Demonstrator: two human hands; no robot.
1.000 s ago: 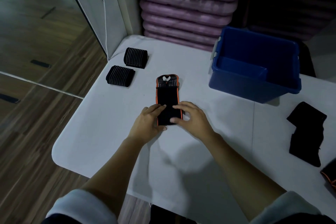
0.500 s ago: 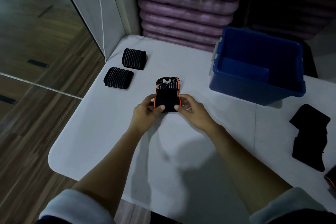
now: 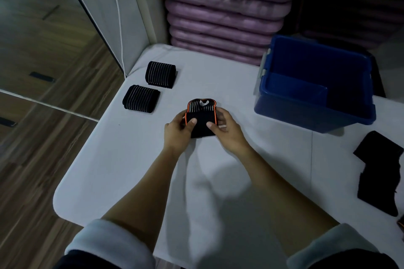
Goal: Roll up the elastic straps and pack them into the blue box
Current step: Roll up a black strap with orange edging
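Note:
A black elastic strap with orange edging (image 3: 201,119) lies in the middle of the white table (image 3: 135,159), rolled up most of its length. My left hand (image 3: 178,133) grips the roll's left end, thumb on top. My right hand (image 3: 227,130) grips the right end the same way. The strap's striped far end still lies flat beyond the roll. The blue box (image 3: 314,85) stands open at the back right, apart from both hands.
Two rolled black striped straps (image 3: 160,74) (image 3: 141,98) sit at the table's far left. Loose black straps (image 3: 380,172) lie at the right edge. Purple mats (image 3: 218,22) are stacked behind the table. Wooden floor lies to the left.
Both hands have rolled the strap away from me; the flat part has shortened and the roll has grown thicker and moved toward the striped end.

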